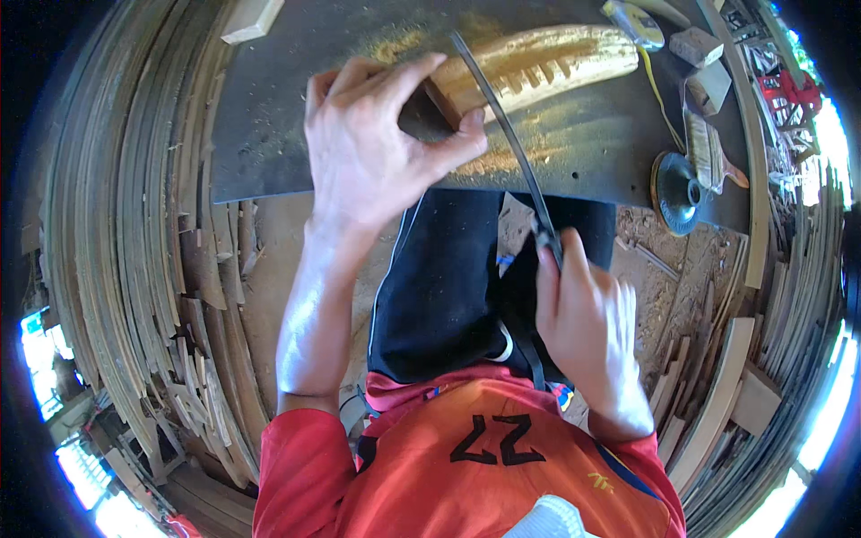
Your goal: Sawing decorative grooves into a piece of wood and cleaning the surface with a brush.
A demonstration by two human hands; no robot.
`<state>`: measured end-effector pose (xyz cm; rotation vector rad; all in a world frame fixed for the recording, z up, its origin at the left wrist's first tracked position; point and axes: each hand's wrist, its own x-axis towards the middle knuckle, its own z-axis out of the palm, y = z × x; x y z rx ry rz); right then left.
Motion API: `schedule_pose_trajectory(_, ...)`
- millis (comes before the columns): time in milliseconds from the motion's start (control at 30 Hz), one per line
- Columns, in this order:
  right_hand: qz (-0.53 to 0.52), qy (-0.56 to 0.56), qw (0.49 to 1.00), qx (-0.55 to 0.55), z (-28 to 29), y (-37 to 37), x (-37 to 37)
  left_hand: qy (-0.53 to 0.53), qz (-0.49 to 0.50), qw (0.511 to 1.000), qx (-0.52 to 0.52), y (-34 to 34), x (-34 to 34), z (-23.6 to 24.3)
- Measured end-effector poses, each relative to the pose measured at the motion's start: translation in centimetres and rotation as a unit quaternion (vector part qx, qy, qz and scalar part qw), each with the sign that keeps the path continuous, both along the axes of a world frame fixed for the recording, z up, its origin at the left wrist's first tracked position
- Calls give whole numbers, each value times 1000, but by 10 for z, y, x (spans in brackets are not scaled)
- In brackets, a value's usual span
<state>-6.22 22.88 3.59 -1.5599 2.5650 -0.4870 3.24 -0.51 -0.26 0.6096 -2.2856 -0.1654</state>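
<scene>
A curved, carved piece of wood [574, 67] with a row of notches along its near side lies on the dark tabletop [610, 152]. My left hand [363, 148] grips its left end, thumb on the near side and fingers on the far side. In my right hand [587, 318] is a long, narrow dark file [511, 130], held by its near end. The file slants up and to the left across the wood, close to my left thumb. Sawdust [489, 161] is scattered around the piece. My right palm hides most of the file's grip.
At the table's right side are a tape measure [635, 25] with its yellow tape out, wood blocks [698, 47], a brush [704, 148] and a round dark disc [674, 193]. A pale block [253, 20] sits at the far left. Stacked planks [117, 179] flank both sides.
</scene>
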Motion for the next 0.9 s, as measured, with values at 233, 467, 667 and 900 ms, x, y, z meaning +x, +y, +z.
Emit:
schedule_pose_trajectory(233,19,-128,991,-32,6,33,-12,14,-55,995,79,2,6,4)
schedule_pose_trajectory(467,71,-164,983,-36,21,36,-25,6,-17,994,103,10,7,12)
schedule_pose_trajectory(667,77,-319,942,-73,-5,36,-34,12,-45,993,109,7,5,13)
schedule_pose_trajectory(900,44,-417,908,-27,-4,32,-37,17,-47,992,118,6,4,9)
